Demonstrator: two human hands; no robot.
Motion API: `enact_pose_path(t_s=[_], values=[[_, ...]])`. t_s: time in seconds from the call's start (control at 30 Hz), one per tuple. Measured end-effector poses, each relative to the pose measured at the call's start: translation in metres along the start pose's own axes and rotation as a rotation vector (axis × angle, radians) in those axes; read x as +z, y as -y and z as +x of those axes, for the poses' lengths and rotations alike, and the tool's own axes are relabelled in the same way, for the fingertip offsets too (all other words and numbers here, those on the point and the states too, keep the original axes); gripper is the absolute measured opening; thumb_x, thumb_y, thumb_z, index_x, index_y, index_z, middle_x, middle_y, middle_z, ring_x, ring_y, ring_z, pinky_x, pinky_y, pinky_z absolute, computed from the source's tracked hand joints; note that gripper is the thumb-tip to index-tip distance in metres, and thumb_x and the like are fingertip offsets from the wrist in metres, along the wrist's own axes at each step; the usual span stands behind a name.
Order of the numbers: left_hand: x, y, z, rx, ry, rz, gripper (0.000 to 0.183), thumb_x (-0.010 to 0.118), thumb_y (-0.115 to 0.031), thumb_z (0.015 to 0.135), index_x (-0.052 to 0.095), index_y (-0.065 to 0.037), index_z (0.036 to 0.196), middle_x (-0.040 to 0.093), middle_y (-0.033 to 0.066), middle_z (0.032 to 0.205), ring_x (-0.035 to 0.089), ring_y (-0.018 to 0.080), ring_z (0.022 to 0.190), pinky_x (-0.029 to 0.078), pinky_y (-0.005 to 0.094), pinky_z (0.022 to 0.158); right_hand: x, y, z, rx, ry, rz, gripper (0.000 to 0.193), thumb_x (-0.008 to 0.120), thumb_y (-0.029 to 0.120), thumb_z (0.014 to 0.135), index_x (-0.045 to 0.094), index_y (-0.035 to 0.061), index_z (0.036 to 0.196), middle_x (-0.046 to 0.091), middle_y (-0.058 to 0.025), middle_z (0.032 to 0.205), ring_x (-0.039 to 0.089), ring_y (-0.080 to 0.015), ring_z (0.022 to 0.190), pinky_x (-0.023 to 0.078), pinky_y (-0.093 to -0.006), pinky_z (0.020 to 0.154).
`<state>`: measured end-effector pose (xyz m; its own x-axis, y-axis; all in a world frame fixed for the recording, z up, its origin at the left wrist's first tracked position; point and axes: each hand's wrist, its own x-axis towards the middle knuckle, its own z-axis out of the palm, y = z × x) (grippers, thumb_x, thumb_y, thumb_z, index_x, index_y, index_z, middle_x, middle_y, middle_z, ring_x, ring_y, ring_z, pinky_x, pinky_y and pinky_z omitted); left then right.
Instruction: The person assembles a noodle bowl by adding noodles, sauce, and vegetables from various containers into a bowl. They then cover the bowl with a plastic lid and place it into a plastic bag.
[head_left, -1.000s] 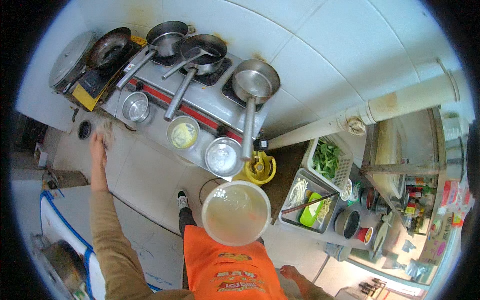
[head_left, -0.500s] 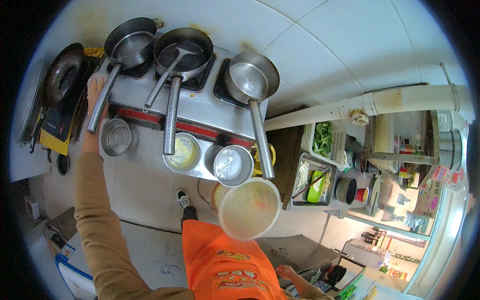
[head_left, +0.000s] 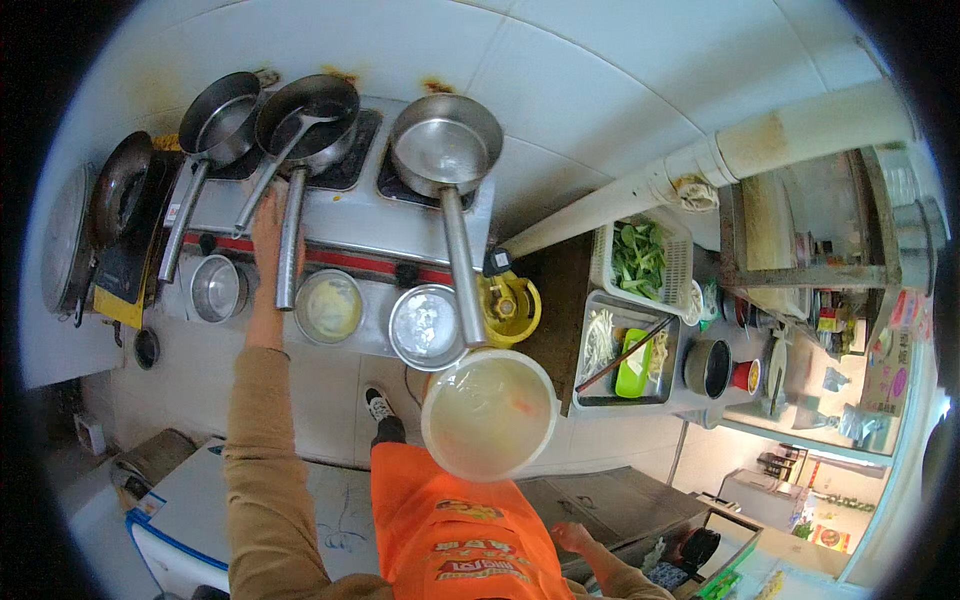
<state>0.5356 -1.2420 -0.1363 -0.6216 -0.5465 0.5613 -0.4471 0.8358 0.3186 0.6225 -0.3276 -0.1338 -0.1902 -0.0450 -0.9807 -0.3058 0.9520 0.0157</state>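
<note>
My left hand reaches onto the steel stove top between the ladle's handle and the middle pan's handle. Its fingers look stretched out, with nothing visible in them; the tips are partly hidden. A ladle rests in the dark middle pan, its handle leaning out over the rim. To the left sits another long-handled pan, and a brighter steel pan stands on the right burner. Low at the right, my right hand hangs beside my orange apron; its fingers are too small to make out.
Along the stove front stand several metal bowls, one with yellowish contents. A white bucket holds cloudy liquid. Right are a basket of greens and a steel tray. A dark wok leans far left; pan handles jut toward me.
My left hand has moved right, from beside the left pan to between the ladle and the middle pan's handle. The view has shifted, while my right hand stays low at the side.
</note>
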Motion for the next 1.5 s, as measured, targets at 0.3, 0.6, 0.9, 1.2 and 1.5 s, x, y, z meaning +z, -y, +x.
enact_pose_path(t_s=[0.3,0.6,0.9,1.2,1.5], values=[[0.039,-0.13,-0.016,-0.056,0.177,-0.013,0.048,0.054,-0.012,0.099,0.052,-0.01,0.147,0.045,0.0174,0.153,0.039,0.0394,0.143,0.031,0.0497,0.118,0.031,-0.08,0.019,-0.078,0.058,0.005,0.035,0.054,0.033,0.098,0.068,0.0154,0.125,0.073,-0.0151,0.105,0.069,-0.0354,0.096,0.055,-0.0492,0.086],[0.084,-0.258,-0.038,0.041,0.145,-0.305,0.037,0.052,-0.005,0.099,0.058,-0.004,0.136,0.054,0.0241,0.14,0.053,0.0428,0.129,0.04,0.0505,0.111,0.068,-0.149,0.032,0.003,0.083,0.227,0.027,0.054,0.026,0.095,0.065,0.0149,0.117,0.072,-0.0104,0.105,0.068,-0.0324,0.093,0.054,-0.0487,0.077],[0.128,-0.325,-0.012,0.082,0.201,-0.239,0.04,0.054,0.002,0.094,0.064,-0.008,0.132,0.056,0.0195,0.142,0.051,0.0406,0.13,0.041,0.048,0.11,0.06,-0.157,0.023,-0.049,0.125,0.099,0.033,0.062,0.029,0.09,0.071,0.0108,0.117,0.075,-0.0124,0.103,0.071,-0.0328,0.095,0.056,-0.0435,0.083],[0.143,-0.422,0.038,-0.098,0.284,-0.623,0.031,0.056,0.001,0.095,0.069,-0.003,0.123,0.065,0.0175,0.133,0.061,0.0379,0.12,0.048,0.0426,0.103,0.095,-0.142,0.015,-0.043,0.006,0.194,0.031,0.063,0.029,0.089,0.07,0.0112,0.114,0.073,-0.0141,0.1,0.07,-0.0347,0.089,0.056,-0.0462,0.076],[0.026,-0.461,0.019,-0.795,0.813,-1.71,0.043,0.051,0.007,0.093,0.06,0.001,0.134,0.068,0.0119,0.126,0.068,0.0217,0.11,0.056,0.0353,0.095,-0.158,-0.048,-0.021,-0.575,-0.675,0.472,0.023,0.064,0.02,0.096,0.071,0.0039,0.11,0.074,-0.0148,0.104,0.072,-0.0287,0.088,0.057,-0.0398,0.08]])
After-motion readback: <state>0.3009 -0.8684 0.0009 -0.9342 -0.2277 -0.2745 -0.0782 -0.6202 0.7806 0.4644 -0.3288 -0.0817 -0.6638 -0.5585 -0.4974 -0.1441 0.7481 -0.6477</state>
